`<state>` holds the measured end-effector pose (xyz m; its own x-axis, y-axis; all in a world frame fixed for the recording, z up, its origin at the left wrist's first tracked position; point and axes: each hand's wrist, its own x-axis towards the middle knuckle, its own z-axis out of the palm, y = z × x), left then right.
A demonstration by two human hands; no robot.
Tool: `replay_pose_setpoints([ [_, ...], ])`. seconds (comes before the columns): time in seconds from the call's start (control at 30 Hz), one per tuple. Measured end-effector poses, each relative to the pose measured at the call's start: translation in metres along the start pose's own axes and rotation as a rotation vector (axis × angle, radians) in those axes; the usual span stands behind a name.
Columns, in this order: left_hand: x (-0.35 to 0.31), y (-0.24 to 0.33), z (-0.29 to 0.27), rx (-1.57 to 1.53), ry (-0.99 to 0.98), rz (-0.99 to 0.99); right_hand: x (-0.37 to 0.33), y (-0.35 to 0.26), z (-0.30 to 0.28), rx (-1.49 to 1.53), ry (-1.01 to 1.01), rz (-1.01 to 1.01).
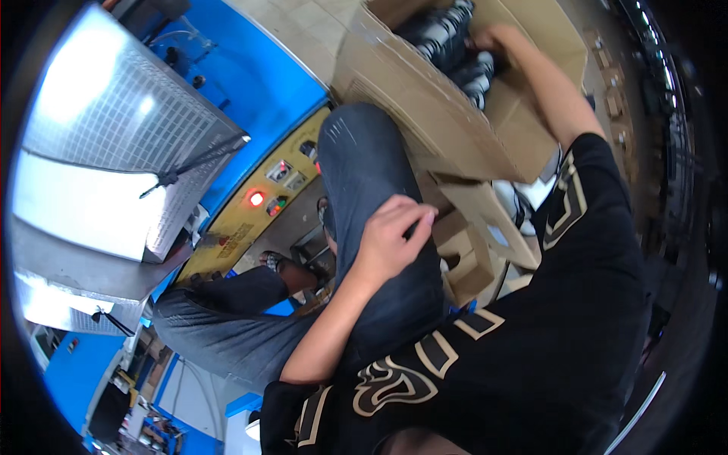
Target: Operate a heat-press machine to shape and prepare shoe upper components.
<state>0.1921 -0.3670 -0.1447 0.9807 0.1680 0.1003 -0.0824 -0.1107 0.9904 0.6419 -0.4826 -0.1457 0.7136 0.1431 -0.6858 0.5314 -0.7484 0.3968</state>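
My right arm stretches into a large cardboard box point(425, 125) at the upper right. Inside it lie rows of stacked black and white pieces point(444, 34), whose exact kind I cannot make out. Among these pieces, my right hand point(499, 38) has its fingers bent onto one; the fingertips are partly hidden. My left hand point(390, 239) rests over my thigh in dark grey trousers point(364, 167). Its fingers are curled in, with the thumb close to the forefinger, and nothing shows in them.
On the left stands a blue machine point(258, 68) with a yellow control panel point(246, 216), a lit red button point(256, 199) and a perforated metal guard point(152, 106). A smaller open carton point(466, 262) sits below the large box. Another person's sandalled foot point(273, 260) shows under the machine.
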Motion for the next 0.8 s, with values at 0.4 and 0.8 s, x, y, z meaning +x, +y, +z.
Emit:
replay_pose_setpoints([
  [0.4,-0.004,0.003,0.010,0.033,0.005,0.022,-0.323,0.071,0.025,0.744,1.036,-0.026],
  [0.8,-0.031,0.029,0.018,0.059,-0.027,0.034,-0.242,0.039,0.284,1.068,0.742,0.483],
])
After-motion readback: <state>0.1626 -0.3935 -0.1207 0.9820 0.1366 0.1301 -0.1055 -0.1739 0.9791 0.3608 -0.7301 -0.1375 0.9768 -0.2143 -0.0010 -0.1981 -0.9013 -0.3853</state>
